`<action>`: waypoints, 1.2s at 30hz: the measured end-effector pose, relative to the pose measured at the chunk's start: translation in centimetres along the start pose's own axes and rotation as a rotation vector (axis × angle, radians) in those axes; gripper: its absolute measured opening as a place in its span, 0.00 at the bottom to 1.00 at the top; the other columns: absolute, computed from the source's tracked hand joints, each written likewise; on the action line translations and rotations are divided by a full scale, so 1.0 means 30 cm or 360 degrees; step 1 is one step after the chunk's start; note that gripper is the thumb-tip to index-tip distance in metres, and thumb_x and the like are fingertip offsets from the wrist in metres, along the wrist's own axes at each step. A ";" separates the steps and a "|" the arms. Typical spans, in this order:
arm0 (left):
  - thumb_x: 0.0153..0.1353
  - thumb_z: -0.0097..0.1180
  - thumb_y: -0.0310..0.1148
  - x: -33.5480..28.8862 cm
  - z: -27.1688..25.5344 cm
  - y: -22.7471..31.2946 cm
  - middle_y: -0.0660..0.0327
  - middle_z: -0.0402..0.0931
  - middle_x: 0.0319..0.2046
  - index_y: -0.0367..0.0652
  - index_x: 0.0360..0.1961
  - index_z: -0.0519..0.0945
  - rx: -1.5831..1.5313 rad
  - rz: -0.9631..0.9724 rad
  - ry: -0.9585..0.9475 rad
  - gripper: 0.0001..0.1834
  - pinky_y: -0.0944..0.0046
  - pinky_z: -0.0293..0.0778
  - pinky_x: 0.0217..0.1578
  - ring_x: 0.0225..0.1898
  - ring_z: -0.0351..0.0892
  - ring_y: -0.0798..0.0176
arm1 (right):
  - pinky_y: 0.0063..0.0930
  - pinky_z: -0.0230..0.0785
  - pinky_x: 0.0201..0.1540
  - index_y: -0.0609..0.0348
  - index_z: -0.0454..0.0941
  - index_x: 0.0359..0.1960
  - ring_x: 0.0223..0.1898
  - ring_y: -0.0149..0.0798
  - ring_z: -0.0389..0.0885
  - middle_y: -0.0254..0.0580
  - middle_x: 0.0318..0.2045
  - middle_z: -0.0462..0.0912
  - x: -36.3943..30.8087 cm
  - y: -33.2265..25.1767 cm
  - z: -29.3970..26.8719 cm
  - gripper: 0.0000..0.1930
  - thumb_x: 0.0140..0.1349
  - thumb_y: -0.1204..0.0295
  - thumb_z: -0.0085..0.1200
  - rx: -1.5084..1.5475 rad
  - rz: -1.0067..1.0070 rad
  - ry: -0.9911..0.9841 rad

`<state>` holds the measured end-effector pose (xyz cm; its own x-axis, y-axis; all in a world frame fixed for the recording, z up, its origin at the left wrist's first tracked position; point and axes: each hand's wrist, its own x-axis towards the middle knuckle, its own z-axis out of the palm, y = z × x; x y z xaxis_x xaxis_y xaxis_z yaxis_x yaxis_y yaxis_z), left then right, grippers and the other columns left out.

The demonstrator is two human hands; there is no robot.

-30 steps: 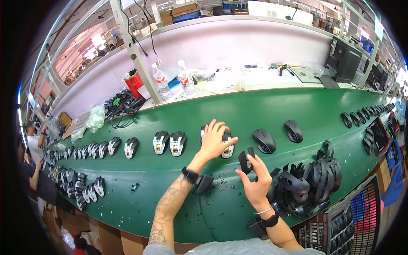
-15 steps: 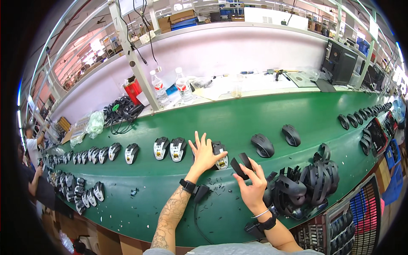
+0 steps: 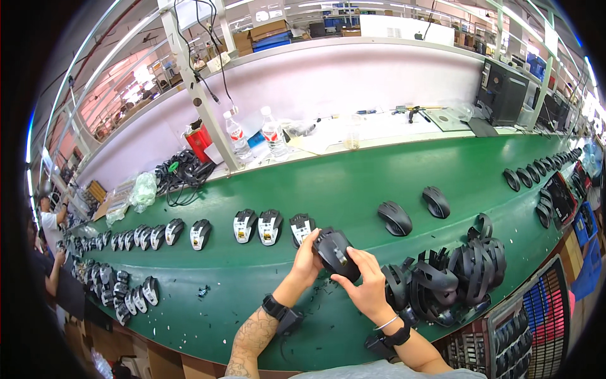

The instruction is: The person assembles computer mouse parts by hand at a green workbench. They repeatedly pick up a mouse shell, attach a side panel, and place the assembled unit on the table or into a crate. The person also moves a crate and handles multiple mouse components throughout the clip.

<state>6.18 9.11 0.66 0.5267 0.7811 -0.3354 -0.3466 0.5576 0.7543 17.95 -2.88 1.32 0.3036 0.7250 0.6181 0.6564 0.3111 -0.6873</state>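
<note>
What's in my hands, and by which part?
A black mouse, by its edges: left hand on the left, right hand on the right and near end.

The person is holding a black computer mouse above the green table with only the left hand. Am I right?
Not quite: it isn't only the left hand. The head view shows the right hand on the black computer mouse too, so both hold it above the green table.
</note>
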 end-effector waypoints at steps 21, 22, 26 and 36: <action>0.48 0.61 0.16 -0.095 0.063 -0.004 0.57 0.69 0.49 0.42 0.61 0.59 0.0199 0.0769 -0.0043 0.39 0.60 0.71 0.54 0.50 0.73 0.62 | 0.29 0.70 0.48 0.65 0.73 0.51 0.44 0.36 0.77 0.42 0.41 0.79 -0.016 0.094 0.012 0.21 0.61 0.64 0.57 0.0645 0.0701 -0.0017; 0.48 0.61 0.16 -0.098 0.065 0.000 0.57 0.69 0.49 0.42 0.61 0.60 0.0226 0.0789 -0.0070 0.39 0.60 0.71 0.54 0.50 0.73 0.62 | 0.27 0.70 0.47 0.66 0.73 0.49 0.41 0.33 0.78 0.39 0.38 0.80 -0.026 0.114 0.020 0.19 0.64 0.63 0.55 0.0855 0.0948 -0.0075; 0.48 0.61 0.16 -0.105 0.065 0.003 0.57 0.70 0.49 0.41 0.62 0.60 0.0202 0.0754 -0.0134 0.39 0.61 0.71 0.54 0.50 0.73 0.62 | 0.20 0.68 0.39 0.60 0.73 0.33 0.32 0.25 0.76 0.33 0.31 0.79 -0.025 0.116 0.016 0.13 0.65 0.62 0.53 0.1634 0.1075 -0.0115; 0.62 0.50 0.37 -0.061 -0.002 0.036 0.59 0.78 0.41 0.38 0.48 0.74 -0.0307 0.0173 -0.0167 0.17 0.60 0.74 0.47 0.44 0.78 0.62 | 0.18 0.68 0.35 0.58 0.73 0.27 0.27 0.25 0.75 0.32 0.26 0.78 -0.017 0.100 0.004 0.12 0.63 0.64 0.56 0.1493 0.1054 -0.0055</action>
<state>4.78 8.30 2.07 0.5526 0.8114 -0.1903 -0.5419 0.5233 0.6576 19.68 -2.26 -1.11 0.3687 0.9291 0.0288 -0.4021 0.1873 -0.8962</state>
